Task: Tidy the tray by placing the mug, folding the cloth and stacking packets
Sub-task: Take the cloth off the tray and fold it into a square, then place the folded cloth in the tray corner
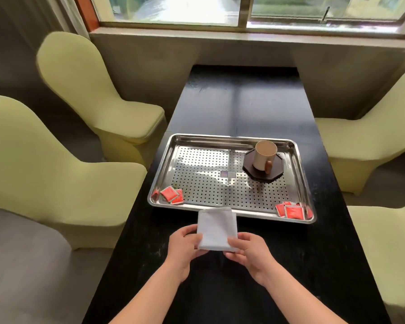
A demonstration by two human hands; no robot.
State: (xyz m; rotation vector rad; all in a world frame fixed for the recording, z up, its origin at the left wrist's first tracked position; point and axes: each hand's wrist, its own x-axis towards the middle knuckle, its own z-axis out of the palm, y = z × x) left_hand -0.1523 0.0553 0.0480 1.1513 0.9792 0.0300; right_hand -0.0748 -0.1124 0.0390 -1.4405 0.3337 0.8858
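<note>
- Currently both hands sit at lower centre of frame, each gripping the folded white cloth [216,228] from its own side.
- left hand [185,244]: thumb on top of the cloth's left edge, fingers curled under; pinching it.
- right hand [248,250]: thumb and fingers pinch the cloth's lower right corner.
- Cloth is a small folded rectangle, near end held by the hands over the black table [239,104]; far edge overlaps the near rim of the tray. Cannot tell if it touches the rim.
- Steel perforated tray [164,157] lies mid-frame on the table, long side across.
- Mug [264,155], cream with brown handle, stands upright on a dark octagonal coaster [276,170] in the tray's upper right area, handle facing the camera.
- Red packets, left group [171,194]: lower left corner of tray, loosely overlapping, one against the rim.
- Red packets, right group [292,211]: lower right corner of tray, overlapping, not squared up.
- Pale green covered chairs [84,90] on left and right frame edges; window [173,8] along the top.
</note>
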